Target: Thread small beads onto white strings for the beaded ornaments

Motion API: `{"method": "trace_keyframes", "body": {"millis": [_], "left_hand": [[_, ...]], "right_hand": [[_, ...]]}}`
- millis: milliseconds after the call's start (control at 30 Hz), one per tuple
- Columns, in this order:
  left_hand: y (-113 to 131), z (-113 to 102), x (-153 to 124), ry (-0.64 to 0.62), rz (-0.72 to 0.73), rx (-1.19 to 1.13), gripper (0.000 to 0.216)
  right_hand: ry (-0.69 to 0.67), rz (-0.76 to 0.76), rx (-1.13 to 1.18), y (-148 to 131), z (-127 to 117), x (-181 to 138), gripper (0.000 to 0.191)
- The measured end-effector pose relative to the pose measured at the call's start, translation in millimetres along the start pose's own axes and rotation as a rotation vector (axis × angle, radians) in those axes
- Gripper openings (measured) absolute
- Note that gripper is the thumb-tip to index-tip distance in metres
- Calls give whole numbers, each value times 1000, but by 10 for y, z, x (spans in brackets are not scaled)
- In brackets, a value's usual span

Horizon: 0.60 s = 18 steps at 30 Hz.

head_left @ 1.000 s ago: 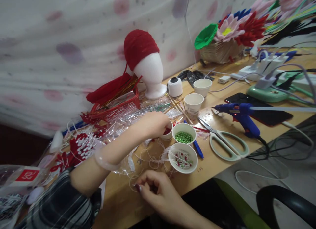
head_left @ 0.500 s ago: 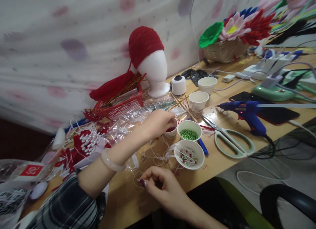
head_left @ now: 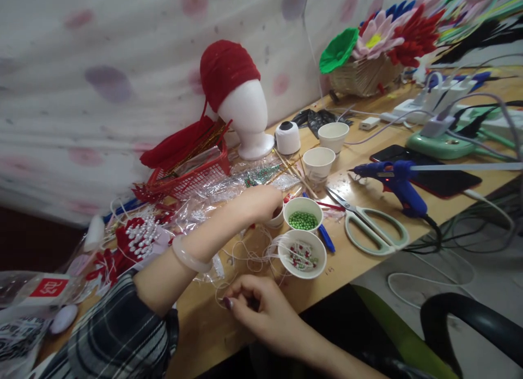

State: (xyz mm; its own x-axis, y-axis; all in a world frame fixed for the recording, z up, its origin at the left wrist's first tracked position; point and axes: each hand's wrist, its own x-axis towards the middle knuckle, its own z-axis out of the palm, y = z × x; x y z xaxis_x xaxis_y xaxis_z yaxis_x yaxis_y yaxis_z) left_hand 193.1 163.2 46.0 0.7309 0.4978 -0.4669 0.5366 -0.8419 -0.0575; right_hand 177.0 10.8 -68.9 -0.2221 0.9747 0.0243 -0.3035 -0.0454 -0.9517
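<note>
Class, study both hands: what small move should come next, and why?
Probably lift the left hand from the small cup with one bead, towards the right hand, since its fingers are dipped in that cup and the right pinches white thread.

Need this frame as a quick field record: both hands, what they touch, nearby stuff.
left hand: fingers dipped into small cup, contents mostly hidden
right hand: pinching white thread near table edge
beside: cup of green beads, cup of mixed beads
further right: scissors, blue glue gun
surface: wooden table
</note>
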Motion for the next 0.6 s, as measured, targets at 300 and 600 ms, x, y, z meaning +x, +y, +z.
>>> {"method": "trace_keyframes", "body": {"millis": [300,600], "left_hand": [[-103,31,45,37,57,-10,17],[-284,-31,-335,373,40,-325,19]], "right_hand": [[-13,18,18,-21,1,-5,12],[1,29,20,-16,-19,-9,15]]}}
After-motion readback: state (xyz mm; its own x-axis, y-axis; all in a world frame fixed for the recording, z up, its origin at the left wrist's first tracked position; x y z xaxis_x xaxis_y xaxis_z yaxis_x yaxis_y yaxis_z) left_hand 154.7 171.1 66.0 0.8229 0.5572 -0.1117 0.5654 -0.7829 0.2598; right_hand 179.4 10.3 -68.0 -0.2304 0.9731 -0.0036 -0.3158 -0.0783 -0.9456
